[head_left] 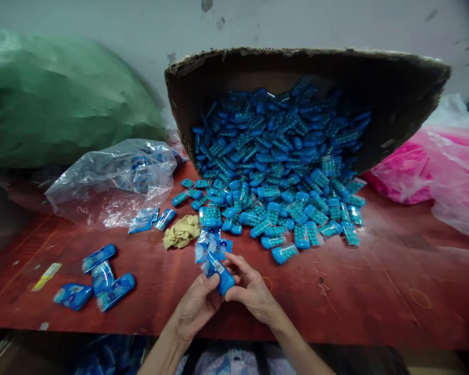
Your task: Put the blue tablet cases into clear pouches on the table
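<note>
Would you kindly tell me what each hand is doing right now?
Left hand: closed on the blue packet, gripping its lower end.
Right hand: closed on the same blue packet, fingers over its top.

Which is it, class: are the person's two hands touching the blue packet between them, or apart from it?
Touching. The head view shows left hand and right hand with fingers wrapped against the blue packet, no gap visible.

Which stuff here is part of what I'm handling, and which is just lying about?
In hand: blue packet, left hand, right hand, cardboard box, small pile.
Lying about: yellow cloth, green sack, pink bag, clear bag.
</note>
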Demonstrator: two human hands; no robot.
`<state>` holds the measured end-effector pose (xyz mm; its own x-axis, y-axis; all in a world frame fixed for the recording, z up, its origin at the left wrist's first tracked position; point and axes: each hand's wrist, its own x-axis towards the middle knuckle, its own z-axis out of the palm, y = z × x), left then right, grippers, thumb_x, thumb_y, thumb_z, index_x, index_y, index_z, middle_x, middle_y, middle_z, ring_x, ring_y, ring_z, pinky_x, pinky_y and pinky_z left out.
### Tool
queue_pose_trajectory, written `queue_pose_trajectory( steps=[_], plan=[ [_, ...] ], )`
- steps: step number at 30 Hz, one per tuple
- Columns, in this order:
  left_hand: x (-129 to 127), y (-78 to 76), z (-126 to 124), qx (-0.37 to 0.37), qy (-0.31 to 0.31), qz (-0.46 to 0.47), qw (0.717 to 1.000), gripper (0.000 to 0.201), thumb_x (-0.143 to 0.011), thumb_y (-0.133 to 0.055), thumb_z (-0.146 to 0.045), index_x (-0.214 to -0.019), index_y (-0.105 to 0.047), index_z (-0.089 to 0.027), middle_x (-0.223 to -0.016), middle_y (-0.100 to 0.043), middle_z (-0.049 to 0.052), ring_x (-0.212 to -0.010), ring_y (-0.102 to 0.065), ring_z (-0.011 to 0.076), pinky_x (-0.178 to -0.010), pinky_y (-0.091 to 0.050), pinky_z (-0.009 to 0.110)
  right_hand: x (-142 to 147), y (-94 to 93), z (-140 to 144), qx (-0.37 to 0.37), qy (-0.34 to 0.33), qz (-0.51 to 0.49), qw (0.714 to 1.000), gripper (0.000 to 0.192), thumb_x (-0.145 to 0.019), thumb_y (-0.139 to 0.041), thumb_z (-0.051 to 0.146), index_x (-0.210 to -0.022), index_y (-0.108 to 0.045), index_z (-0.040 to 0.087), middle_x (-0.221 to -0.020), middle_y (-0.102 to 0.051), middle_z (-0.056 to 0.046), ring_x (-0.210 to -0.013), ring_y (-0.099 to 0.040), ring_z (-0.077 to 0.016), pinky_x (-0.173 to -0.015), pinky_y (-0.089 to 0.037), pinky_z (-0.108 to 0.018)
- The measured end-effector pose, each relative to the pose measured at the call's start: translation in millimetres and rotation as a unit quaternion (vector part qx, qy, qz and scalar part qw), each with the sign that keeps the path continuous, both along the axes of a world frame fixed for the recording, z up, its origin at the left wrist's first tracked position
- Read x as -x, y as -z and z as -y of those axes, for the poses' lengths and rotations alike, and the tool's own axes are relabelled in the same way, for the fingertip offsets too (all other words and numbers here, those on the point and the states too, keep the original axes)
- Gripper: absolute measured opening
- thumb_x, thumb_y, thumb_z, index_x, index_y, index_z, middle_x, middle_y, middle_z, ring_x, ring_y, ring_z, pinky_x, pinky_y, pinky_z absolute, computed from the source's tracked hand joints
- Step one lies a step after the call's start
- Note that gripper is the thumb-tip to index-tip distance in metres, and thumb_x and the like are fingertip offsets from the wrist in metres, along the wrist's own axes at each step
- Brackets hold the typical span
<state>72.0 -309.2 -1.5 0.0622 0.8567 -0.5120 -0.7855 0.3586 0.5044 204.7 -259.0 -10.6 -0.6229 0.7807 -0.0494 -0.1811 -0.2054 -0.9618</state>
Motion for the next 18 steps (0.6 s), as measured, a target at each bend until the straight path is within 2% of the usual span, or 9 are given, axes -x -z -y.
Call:
queue_pose_trajectory(
  steps=[5, 9, 13, 16, 18],
  plan=[
    [-16, 2.3, 3, 0.022, -0.080, 0.010, 0.997, 0.017, -0.067, -0.066, -0.023, -0.083, -0.067, -0.016, -0.078, -0.070, 0.003, -0.067, -0.063, 0.0117, -0.063, -0.048, 0.020, 5, 4.5, 5, -0.006, 0.038, 0.041, 0.998, 0.060, -0.064, -0.067, 0.014, -0.118, -0.050, 0.036, -0.105, -0.056, 0.001, -0.081, -0.055, -0.0150, -0.072, -0.046, -0.027],
    [-24, 3.4, 6, 0.034, -0.096, -0.022, 0.995, 0.023, -0.066, -0.065, -0.033, -0.081, -0.067, -0.015, -0.068, -0.068, 0.003, -0.061, -0.061, 0.0125, -0.059, -0.048, 0.023, 9, 6.4, 9, -0.039, 0.057, 0.059, 0.996, 0.054, -0.066, -0.066, 0.017, -0.116, -0.053, 0.034, -0.101, -0.058, 0.001, -0.082, -0.055, -0.0164, -0.071, -0.046, -0.027],
    [-27, 3.0, 7, 0.058, -0.125, -0.050, 0.989, 0.025, -0.064, -0.067, -0.035, -0.080, -0.066, -0.015, -0.068, -0.067, 0.002, -0.058, -0.061, 0.0123, -0.056, -0.048, 0.023, 16, 9.2, 16, -0.107, 0.114, 0.095, 0.983, 0.042, -0.070, -0.064, 0.019, -0.111, -0.058, 0.028, -0.097, -0.060, -0.001, -0.082, -0.055, -0.0171, -0.075, -0.045, -0.027],
    [-27, 2.2, 6, 0.071, -0.153, -0.057, 0.984, 0.022, -0.066, -0.065, -0.032, -0.080, -0.064, -0.015, -0.068, -0.067, 0.002, -0.055, -0.060, 0.0112, -0.051, -0.047, 0.021, 22, 13.1, 21, -0.140, 0.154, 0.128, 0.970, 0.037, -0.073, -0.060, 0.023, -0.110, -0.058, 0.024, -0.089, -0.061, -0.003, -0.073, -0.053, -0.0156, -0.071, -0.045, -0.026],
    [-27, 0.6, 4, 0.085, -0.166, -0.058, 0.981, 0.019, -0.070, -0.062, -0.030, -0.080, -0.063, -0.014, -0.065, -0.066, 0.002, -0.053, -0.059, 0.0108, -0.049, -0.047, 0.020, 25, 14.9, 22, -0.131, 0.160, 0.138, 0.969, 0.034, -0.073, -0.060, 0.024, -0.107, -0.060, 0.022, -0.082, -0.060, -0.002, -0.067, -0.051, -0.0145, -0.068, -0.045, -0.026]
  ],
)
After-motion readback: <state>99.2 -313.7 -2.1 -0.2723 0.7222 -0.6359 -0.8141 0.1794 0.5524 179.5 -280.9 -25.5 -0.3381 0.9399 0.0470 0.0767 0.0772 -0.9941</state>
